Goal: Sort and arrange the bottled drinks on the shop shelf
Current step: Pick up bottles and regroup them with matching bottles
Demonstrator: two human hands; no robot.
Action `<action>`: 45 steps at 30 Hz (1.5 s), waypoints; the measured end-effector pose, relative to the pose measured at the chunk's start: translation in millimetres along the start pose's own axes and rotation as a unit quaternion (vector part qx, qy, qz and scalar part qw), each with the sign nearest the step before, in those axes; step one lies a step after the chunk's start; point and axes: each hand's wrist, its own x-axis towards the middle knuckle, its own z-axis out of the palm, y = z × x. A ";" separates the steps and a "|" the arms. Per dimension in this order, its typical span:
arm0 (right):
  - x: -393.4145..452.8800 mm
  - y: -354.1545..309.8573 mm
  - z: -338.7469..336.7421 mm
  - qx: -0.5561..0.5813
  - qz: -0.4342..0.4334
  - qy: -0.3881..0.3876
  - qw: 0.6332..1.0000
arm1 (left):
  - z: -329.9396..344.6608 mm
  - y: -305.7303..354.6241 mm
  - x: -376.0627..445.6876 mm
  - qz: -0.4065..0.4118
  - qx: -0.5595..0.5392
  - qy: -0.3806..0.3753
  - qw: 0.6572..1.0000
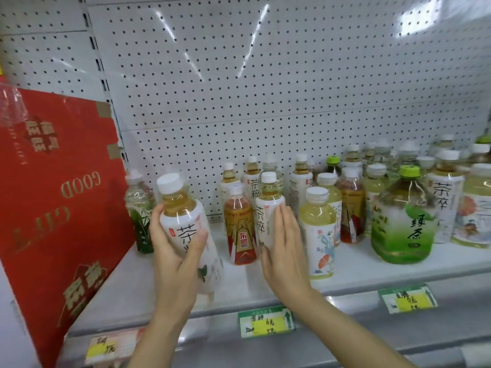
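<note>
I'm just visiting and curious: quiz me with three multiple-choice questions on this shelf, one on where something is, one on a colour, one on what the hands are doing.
1. Where is the red gift box?
A. left end of the shelf
B. right end
C. floor

2. What colour is the cap of the big green tea bottle?
A. white
B. lime green
C. red

3. What is the left hand doing?
A. resting flat on the shelf
B. gripping a white-labelled tea bottle
C. pointing at a price tag

Answers:
1 A, it leans at the shelf's left end.
2 B, the cap is lime green.
3 B, fingers and thumb wrap the tilted bottle.
</note>
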 end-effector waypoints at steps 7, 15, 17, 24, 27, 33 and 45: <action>-10.2 28.9 -43.6 -0.058 -0.050 0.162 0.984 | 47.4 -1.7 -14.9 -0.038 -0.033 -0.080 0.996; -4.9 52.7 -46.5 -0.007 0.135 0.036 0.990 | 80.0 5.1 -21.8 -0.036 -0.068 -0.128 0.989; -3.1 58.4 -51.4 -0.011 0.139 0.053 0.989 | 86.3 2.8 -23.5 -0.032 -0.069 -0.137 0.988; 2.5 115.4 -88.4 -0.047 0.198 0.073 0.976 | 138.3 8.4 -31.8 -0.019 -0.088 -0.198 0.976; 4.1 120.1 -92.0 -0.071 0.164 0.042 0.983 | 172.4 4.2 -30.9 -0.031 -0.072 -0.216 0.973; -2.8 122.5 -95.1 -0.034 0.135 0.089 0.986 | 216.3 -12.3 -24.2 -0.060 -0.046 -0.193 0.978; 96.4 95.2 -101.0 0.080 -0.065 0.004 0.995 | 230.4 -21.8 -24.7 -0.072 0.114 -0.205 0.969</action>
